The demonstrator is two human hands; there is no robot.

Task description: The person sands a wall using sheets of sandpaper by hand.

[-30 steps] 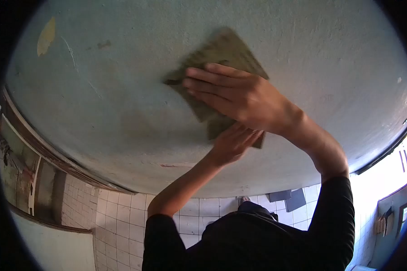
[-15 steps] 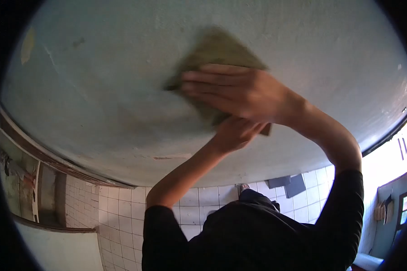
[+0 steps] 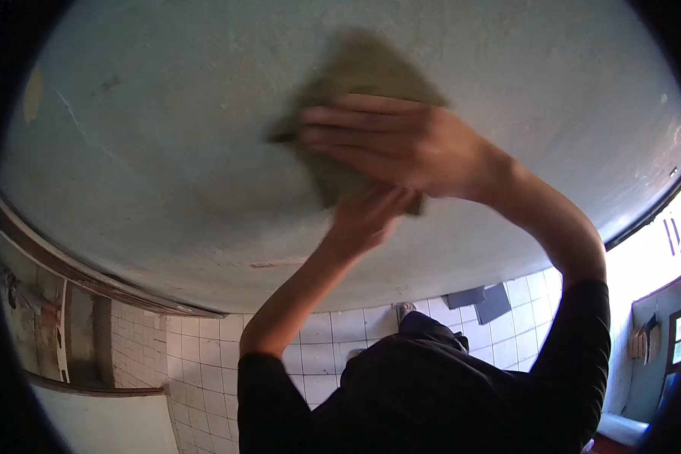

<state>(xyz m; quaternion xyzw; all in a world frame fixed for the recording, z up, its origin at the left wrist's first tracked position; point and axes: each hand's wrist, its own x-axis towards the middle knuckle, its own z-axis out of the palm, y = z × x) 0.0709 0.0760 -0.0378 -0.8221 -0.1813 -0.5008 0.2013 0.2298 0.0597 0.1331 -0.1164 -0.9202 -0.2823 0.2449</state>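
Note:
An olive-brown sheet of sandpaper (image 3: 371,64), blurred by motion, lies against the grey-green wall (image 3: 181,91) in front of me. My right hand (image 3: 382,140) presses on it with long, nearly straight fingers side by side; its thumb is hidden. Just below, my left hand (image 3: 367,219) has its fingers closed at the sheet's lower edge, close under the right palm. A dark corner of the sheet sticks out to the left of my right fingertips.
White floor tiles (image 3: 204,356) run along the wall's foot, with dark grey flat pieces (image 3: 493,304) lying on them. A wooden-edged opening (image 3: 91,325) is at left. Bright daylight enters at right, near a shelf-like niche (image 3: 643,344). The wall has scratches and a patch of worn paint (image 3: 272,265).
Both hands and the sandpaper have shifted slightly up and to the left across the wall. My left hand has moved further left from beneath the right one.

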